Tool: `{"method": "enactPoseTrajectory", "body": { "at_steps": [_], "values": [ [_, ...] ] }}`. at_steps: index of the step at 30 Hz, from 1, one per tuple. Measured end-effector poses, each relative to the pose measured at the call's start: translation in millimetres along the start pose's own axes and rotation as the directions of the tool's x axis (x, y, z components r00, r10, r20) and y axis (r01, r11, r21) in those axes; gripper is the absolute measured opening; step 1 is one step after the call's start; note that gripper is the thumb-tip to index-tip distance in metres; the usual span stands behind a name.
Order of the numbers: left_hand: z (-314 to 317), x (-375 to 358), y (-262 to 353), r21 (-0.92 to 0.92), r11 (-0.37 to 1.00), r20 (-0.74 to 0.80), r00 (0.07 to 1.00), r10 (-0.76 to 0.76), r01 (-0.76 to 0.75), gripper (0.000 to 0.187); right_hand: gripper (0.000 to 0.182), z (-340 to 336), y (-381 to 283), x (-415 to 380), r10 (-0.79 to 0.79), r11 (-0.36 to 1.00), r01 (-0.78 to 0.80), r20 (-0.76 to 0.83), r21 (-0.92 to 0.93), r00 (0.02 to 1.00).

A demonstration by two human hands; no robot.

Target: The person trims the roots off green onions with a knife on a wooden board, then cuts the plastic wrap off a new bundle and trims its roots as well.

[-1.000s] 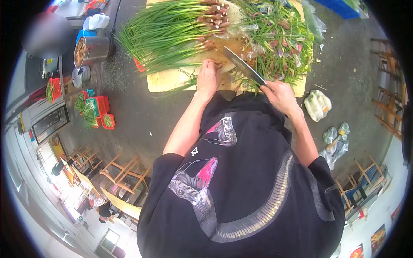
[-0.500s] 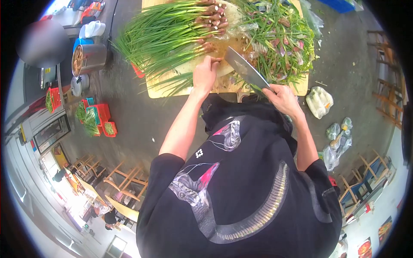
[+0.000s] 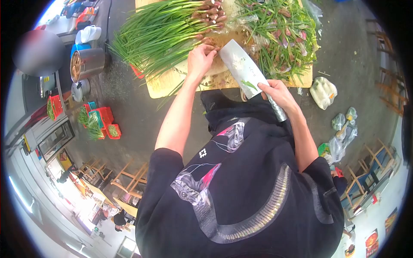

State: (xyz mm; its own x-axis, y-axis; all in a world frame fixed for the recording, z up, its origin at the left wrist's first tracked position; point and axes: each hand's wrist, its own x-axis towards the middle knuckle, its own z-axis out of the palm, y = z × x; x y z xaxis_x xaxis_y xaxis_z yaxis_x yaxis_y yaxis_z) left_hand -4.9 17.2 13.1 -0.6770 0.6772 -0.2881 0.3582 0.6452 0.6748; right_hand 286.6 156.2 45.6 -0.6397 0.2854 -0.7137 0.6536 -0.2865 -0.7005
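Observation:
My right hand [image 3: 277, 94] grips the handle of a broad cleaver [image 3: 243, 64]. The blade's flat side faces up, with a scrap of green leaf stuck on it, and its far end lies close to my left fingers. My left hand [image 3: 201, 62] is closed, thumb and fingers pinched around the root end of a scallion [image 3: 215, 48]; most of that stalk is hidden by the hand. Just beyond lies a thick row of scallions [image 3: 167, 32], reddish bulbs to the right and green leaves to the left. Right of the blade is a heap of leafy trimmings [image 3: 284, 43].
Everything rests on a wooden table [image 3: 157, 86]. A white plastic bag [image 3: 322, 92] and several clear bags [image 3: 340, 142] sit on the floor to the right. To the left stand a large metal pot [image 3: 90, 64] and red baskets [image 3: 105, 116] of greens.
The cleaver has turned from nearly edge-on to showing its broad face. My left hand has shifted slightly up and left, closer to the scallion row.

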Motion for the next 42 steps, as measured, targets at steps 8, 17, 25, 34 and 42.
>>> {"method": "enactPoseTrajectory", "body": {
  "at_steps": [8,17,25,34,42],
  "values": [
    [-16.4,20.7,22.9,0.524,0.823,0.126,0.976,0.18,-0.22,0.027,0.035,27.2,-0.2,-3.2,0.029,0.996,-0.028,-0.015,0.087,0.999],
    [-51.2,20.4,33.9,0.095,0.971,0.015,0.976,0.218,-0.219,0.029,0.037,32.9,-2.1,-7.4,0.041,0.999,-0.04,-0.067,0.014,0.997],
    [37.2,-43.3,1.0,-0.304,0.949,0.021,0.996,-0.082,0.084,0.027,0.037,9.2,3.1,-17.9,-0.055,0.995,0.069,-0.183,0.076,0.982],
    [47.3,-25.7,7.0,-0.041,0.998,-0.009,0.999,-0.047,0.046,0.037,0.031,6.2,-20.3,-39.3,-0.307,0.867,0.127,-0.317,-0.481,0.897],
    [43.9,-18.2,13.2,0.03,0.997,0.029,0.997,-0.075,0.074,0.045,0.024,32.6,-23.2,-16.2,-0.508,0.694,0.223,-0.247,-0.685,0.825]
  ]
}}
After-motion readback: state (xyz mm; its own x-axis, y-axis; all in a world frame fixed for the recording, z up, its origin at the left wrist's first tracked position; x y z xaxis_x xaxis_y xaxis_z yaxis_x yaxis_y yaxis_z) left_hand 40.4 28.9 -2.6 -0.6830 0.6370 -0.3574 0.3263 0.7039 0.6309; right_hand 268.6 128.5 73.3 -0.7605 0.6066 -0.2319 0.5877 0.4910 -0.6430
